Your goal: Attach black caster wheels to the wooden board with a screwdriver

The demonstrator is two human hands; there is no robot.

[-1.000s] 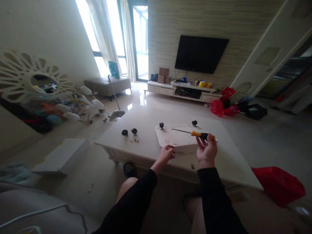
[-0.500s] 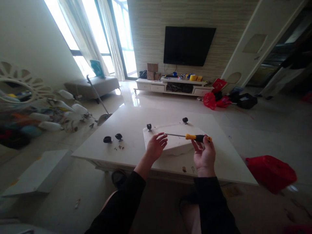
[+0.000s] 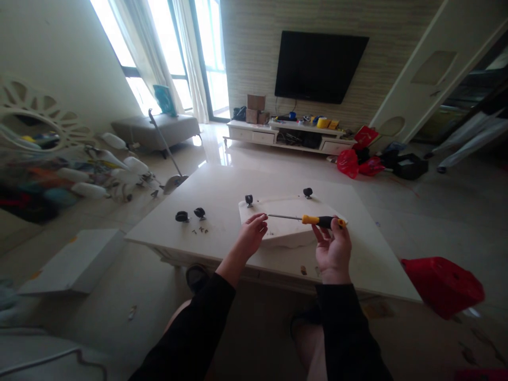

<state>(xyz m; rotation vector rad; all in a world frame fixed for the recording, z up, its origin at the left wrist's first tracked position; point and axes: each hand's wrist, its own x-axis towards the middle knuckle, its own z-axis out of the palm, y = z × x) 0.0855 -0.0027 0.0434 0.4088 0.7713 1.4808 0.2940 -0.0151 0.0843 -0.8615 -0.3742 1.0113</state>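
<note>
A screwdriver (image 3: 311,220) with a yellow and black handle lies level in my right hand (image 3: 334,248), its shaft pointing left. At the shaft's tip, the fingers of my left hand (image 3: 254,233) are pinched together; what they hold, if anything, is too small to make out. Under both hands a white panel (image 3: 286,211) with a curved edge rests on the white table (image 3: 214,185). Two black casters stand on the panel's far side, a left one (image 3: 248,200) and a right one (image 3: 308,192). Two loose casters (image 3: 181,216) and several small screws (image 3: 201,230) lie to the left.
Small brownish pieces (image 3: 303,270) lie near the table's front edge. A red container (image 3: 442,286) stands off the right corner. On the left floor are a white box (image 3: 75,259) and a long-handled dustpan (image 3: 174,182). A person's legs (image 3: 472,140) show at far right.
My left fingers have closed more tightly at the screwdriver's tip. The right hand keeps its grip. The whole view has shifted slightly as my head moved.
</note>
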